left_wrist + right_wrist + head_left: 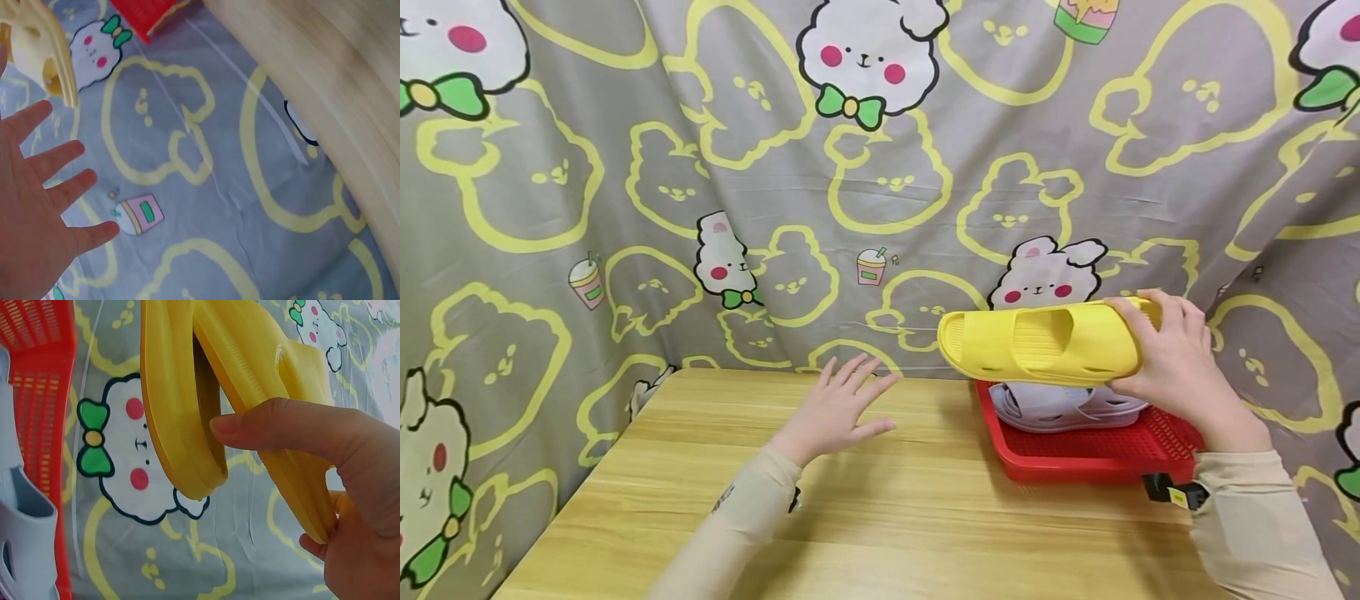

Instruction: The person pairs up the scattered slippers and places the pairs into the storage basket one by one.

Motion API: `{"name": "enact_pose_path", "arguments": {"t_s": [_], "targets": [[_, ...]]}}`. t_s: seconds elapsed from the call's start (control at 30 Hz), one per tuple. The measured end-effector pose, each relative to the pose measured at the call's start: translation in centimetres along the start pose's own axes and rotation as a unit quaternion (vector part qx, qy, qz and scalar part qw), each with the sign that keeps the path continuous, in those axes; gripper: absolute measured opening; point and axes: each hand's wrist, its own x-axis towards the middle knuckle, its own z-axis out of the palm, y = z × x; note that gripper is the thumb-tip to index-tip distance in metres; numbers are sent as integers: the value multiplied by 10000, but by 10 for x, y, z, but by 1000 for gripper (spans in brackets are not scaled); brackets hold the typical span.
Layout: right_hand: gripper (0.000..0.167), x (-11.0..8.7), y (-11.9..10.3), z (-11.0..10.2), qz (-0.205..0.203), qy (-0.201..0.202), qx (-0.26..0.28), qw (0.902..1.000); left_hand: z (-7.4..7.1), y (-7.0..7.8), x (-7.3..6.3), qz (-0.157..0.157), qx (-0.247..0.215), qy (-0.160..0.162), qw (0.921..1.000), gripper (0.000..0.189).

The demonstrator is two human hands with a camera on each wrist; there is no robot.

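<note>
A pair of yellow slippers hangs in the air above the right side of the table, with one slipper largely hidden behind the other in the head view. My right hand grips them at one end. In the right wrist view, two yellow slippers are visible, the thumb pressed near the gap between them and the fingers behind. Below, a light grey slipper lies in a red basket. My left hand hovers over the table's middle, fingers spread and holding nothing.
A wooden table spans the front. Behind and beside it hangs a grey curtain with cartoon rabbits and yellow outlines. The red basket stands at the table's back right, near the curtain.
</note>
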Motion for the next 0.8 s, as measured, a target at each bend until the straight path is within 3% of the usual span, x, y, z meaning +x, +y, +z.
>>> {"name": "enact_pose_path", "arguments": {"t_s": [0.43,0.8], "targets": [[107,-8,21,-10,163,-152,-160,9996,0,9,14,498,200,-387,9978,71],[107,-16,34,-12,293,-349,-133,9989,5,20,21,1025,492,-428,9926,72]]}}
